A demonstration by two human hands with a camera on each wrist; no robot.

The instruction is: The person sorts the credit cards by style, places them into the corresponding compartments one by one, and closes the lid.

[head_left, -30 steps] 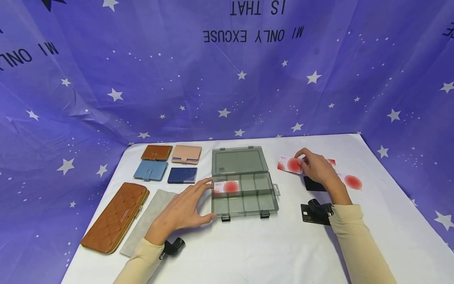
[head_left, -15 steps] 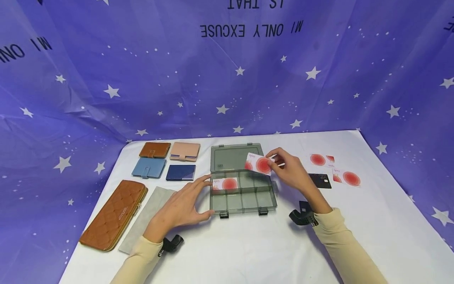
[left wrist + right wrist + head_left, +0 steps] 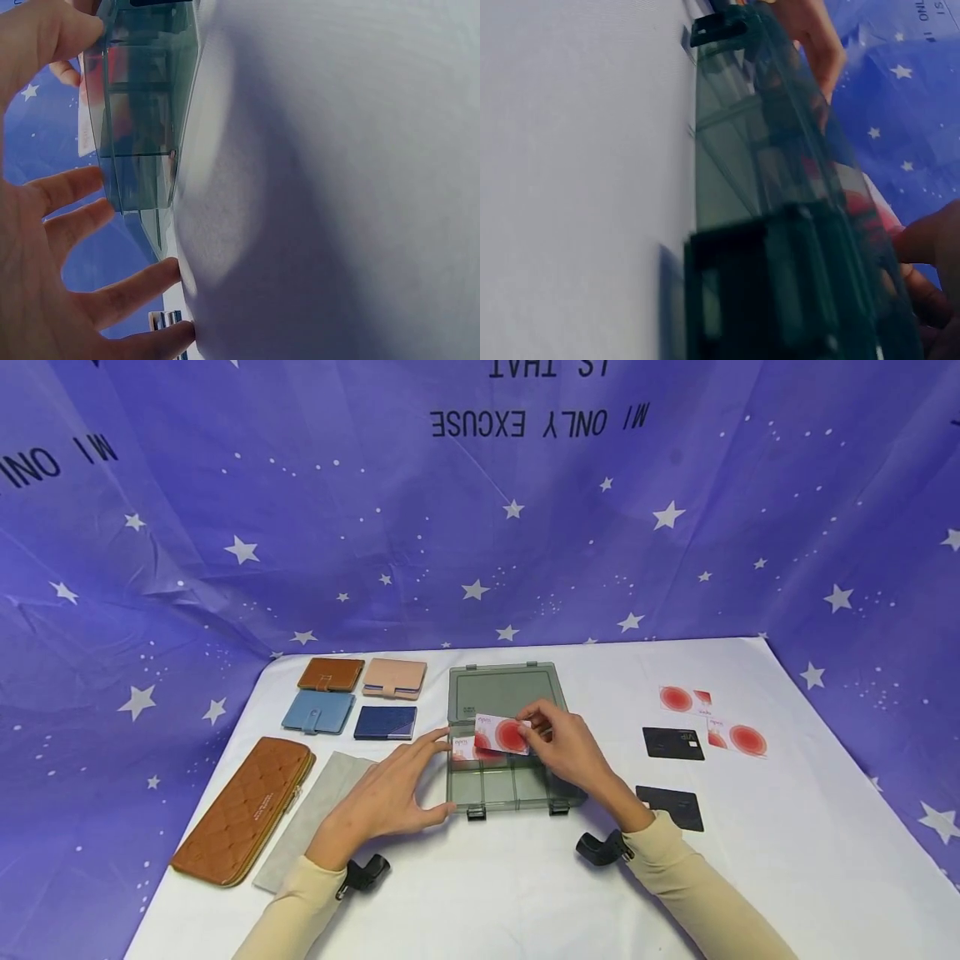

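A grey-green clear plastic compartment box (image 3: 498,789) lies with its lid (image 3: 506,689) folded back. My left hand (image 3: 390,797) spreads along the box's left side, fingers straight; in the left wrist view the thumb and fingertips (image 3: 90,180) are right at its edge. My right hand (image 3: 566,747) pinches a white card with a red circle (image 3: 498,734) by its right end, over the upper-left compartments. Beneath it, a similar red-and-white card (image 3: 467,750) lies in the box, partly covered. In the right wrist view the box wall hides much of the held card.
To the right lie two black cards (image 3: 673,743), (image 3: 675,806) and two red-and-white cards (image 3: 682,699), (image 3: 738,738). On the left are several small wallets (image 3: 318,712), a brown quilted long wallet (image 3: 243,810) and a flat grey piece (image 3: 300,827). A purple starry cloth (image 3: 480,552) hangs behind.
My right hand has picked the red-and-white card up from the right of the table and carried it left over the box. The left hand has stayed beside the box.
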